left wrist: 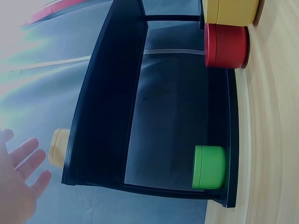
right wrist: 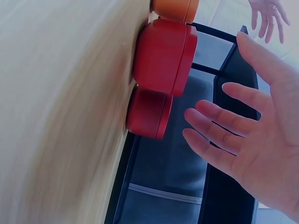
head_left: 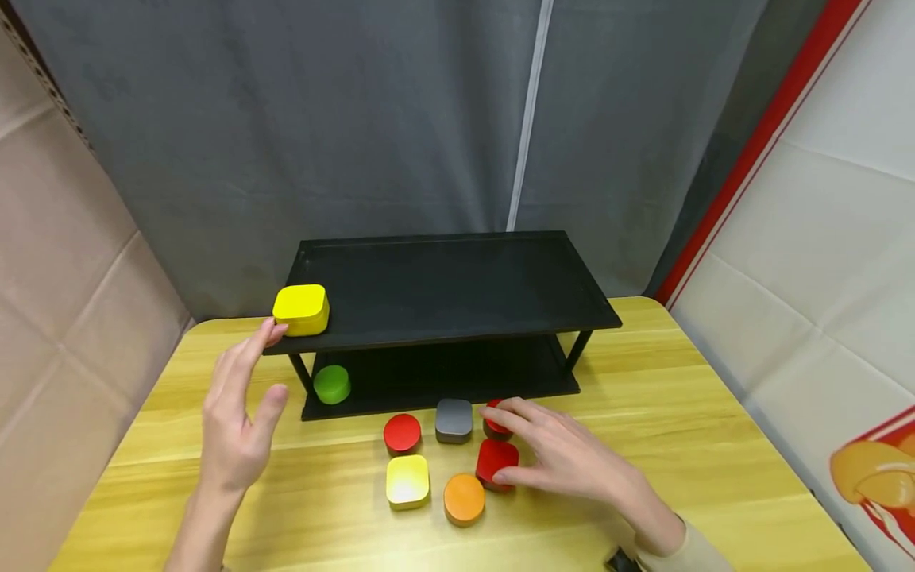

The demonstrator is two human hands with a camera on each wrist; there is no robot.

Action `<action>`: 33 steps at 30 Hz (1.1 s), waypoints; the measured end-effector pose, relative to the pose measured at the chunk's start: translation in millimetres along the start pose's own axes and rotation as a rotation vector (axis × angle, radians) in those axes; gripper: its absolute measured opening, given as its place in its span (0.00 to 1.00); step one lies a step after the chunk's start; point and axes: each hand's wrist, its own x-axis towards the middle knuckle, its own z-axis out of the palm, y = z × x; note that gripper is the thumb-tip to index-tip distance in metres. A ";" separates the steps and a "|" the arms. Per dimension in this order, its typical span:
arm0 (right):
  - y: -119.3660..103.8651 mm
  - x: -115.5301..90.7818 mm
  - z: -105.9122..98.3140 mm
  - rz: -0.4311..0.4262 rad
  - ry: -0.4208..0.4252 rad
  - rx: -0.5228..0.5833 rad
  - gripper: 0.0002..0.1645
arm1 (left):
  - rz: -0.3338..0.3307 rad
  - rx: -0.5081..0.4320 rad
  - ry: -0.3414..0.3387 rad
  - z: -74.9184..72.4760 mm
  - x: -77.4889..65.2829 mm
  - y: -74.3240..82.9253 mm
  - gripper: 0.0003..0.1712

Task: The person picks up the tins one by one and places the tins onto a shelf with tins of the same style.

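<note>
On the upper shelf's left front corner sits a yellow rounded-square tin (head_left: 302, 310). My left hand (head_left: 239, 413) is just beside it with fingers extended and nothing held; in the left wrist view a small gap shows between fingertips and tin. My right hand (head_left: 561, 453) hovers over a red rounded-square tin (right wrist: 161, 56) and a round red tin (right wrist: 147, 112). Its fingers are spread and loosely bent, apart from both in the right wrist view. Left of them on the table are a grey square tin (head_left: 453, 421), another round red tin (head_left: 403, 434), a pale yellow square tin (head_left: 407, 481) and a round orange tin (head_left: 464, 499).
A black two-tier shelf (head_left: 457, 290) stands at the back of the wooden table (head_left: 322, 508). The lower tier holds a round green tin (head_left: 332, 384) at its left end. Behind hangs a grey curtain (head_left: 357, 119), and light panels flank both sides.
</note>
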 end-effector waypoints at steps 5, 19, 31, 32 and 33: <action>-1.8 0.4 -0.2 -0.003 -0.017 0.002 0.44 | -0.008 0.001 0.035 -1.6 1.9 -0.6 0.33; -5.4 0.6 2.6 0.010 -0.081 -0.006 0.43 | -0.063 0.049 0.074 -9.0 -4.1 -16.4 0.28; -6.5 1.4 4.9 -0.005 -0.125 -0.029 0.43 | -0.127 0.074 0.076 -12.3 -7.2 -22.9 0.25; -6.5 1.1 5.1 -0.004 -0.130 -0.032 0.43 | -0.129 0.074 0.077 -12.0 -6.7 -21.6 0.25; -6.5 0.7 5.4 -0.003 -0.135 -0.035 0.43 | -0.130 0.075 0.078 -12.1 -7.2 -22.2 0.25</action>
